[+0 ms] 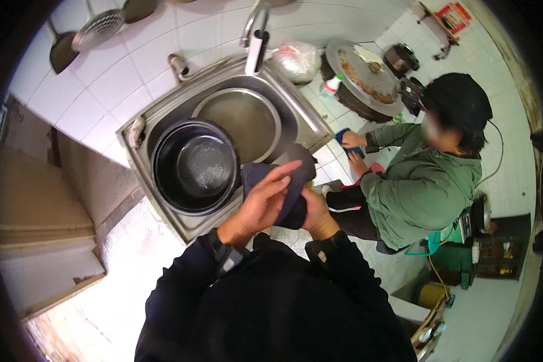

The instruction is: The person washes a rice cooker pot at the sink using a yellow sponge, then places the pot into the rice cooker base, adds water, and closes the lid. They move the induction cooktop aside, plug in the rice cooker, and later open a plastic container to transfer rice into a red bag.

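Note:
A dark cloth (pixel 294 203) hangs between my two hands, just over the near edge of a steel sink (pixel 294 97). My right hand (pixel 316 210) grips the cloth at its right side. My left hand (pixel 264 199) lies against the cloth with its fingers stretched out; whether it holds any of the fabric is not clear. A rounded dark part above the hands is blurred. In the sink, a black round basin (pixel 203 167) with a wet-looking inside overlaps a wide metal pan (pixel 249 117) holding murky liquid.
A co-worker (pixel 421 172) in a green jacket stands at the right, hands on a blue cloth (pixel 350 142) at the tiled counter. A faucet (pixel 255 45), a plastic bag (pixel 297 61), a spray bottle (pixel 331 86) and a large round lid (pixel 364 77) are behind. Ladles hang upper left.

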The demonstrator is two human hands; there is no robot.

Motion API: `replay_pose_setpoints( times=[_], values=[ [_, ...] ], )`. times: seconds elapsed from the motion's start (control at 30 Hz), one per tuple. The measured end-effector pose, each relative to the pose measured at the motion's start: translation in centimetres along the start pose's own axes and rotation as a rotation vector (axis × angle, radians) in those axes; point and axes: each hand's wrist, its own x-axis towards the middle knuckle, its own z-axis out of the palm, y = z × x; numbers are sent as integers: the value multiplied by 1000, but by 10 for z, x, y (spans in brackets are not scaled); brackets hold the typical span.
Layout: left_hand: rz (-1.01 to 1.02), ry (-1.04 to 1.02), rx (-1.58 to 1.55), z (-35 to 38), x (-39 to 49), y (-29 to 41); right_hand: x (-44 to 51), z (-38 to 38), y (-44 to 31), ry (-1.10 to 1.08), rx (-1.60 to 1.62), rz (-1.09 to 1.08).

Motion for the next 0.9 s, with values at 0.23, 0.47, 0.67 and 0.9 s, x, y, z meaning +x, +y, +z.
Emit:
replay_pose_setpoints(
  times=[0.23, 0.47, 0.67, 0.9],
  values=[
    [27, 114, 701, -30, -12, -11, 9, 11, 10, 414, 58, -156],
    [393, 508, 1999, -116, -63, 35, -26, -17, -34, 184, 92, -162],
    [-38, 488, 2068, -169, -69, 14, -34, -48, -3, 413, -387, -303],
    [-6, 678, 2185, -164, -52, 16, -36, -48, -4, 353, -260, -330]
  ],
)
